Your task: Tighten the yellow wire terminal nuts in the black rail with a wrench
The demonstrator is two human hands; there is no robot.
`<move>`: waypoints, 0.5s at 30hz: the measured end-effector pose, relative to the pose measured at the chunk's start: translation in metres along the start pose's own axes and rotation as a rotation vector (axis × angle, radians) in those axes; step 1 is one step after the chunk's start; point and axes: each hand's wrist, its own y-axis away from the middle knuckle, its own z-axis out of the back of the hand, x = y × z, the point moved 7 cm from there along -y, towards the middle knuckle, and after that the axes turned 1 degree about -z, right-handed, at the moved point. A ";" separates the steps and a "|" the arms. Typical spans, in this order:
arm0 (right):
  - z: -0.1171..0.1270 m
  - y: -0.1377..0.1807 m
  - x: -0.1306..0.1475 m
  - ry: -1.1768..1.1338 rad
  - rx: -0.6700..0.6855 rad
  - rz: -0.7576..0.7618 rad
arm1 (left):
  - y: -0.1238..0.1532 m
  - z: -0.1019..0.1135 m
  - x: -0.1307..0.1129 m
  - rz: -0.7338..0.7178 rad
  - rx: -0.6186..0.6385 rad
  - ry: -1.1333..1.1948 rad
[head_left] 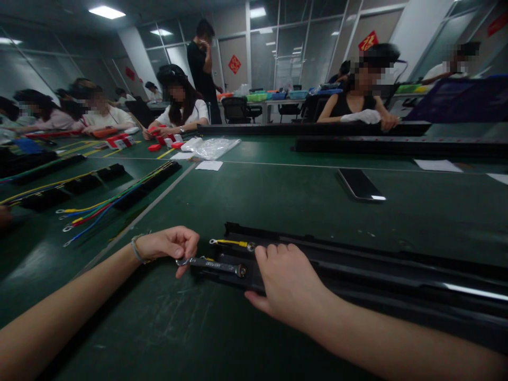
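Note:
My left hand [169, 244] pinches the end of a small metal wrench [216, 264], whose ring end lies on the left end of a long black power strip housing [357, 267]. My right hand [288, 283] rests on top of that housing, fingers curled over its edge and pressing it to the green table [246, 201]. A yellow wire with a ring terminal [232, 243] lies on the housing just beyond the wrench.
A dark phone [359, 184] lies further back on the table. To the left are black strips with coloured wires [103, 203], plus a plastic bag [214, 148] and paper slips. Other people sit working along the far side; one stands behind.

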 end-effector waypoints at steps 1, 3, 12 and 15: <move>0.000 0.000 0.000 -0.001 -0.001 0.001 | 0.001 -0.001 0.002 0.026 0.032 0.001; 0.000 0.000 0.001 -0.002 -0.006 0.003 | 0.004 -0.003 0.006 0.072 0.083 0.002; 0.000 0.000 0.000 -0.012 0.013 0.007 | -0.008 0.005 -0.006 -0.105 -0.141 0.079; 0.001 0.000 0.000 -0.009 0.000 0.007 | -0.010 0.006 -0.007 -0.122 -0.183 0.102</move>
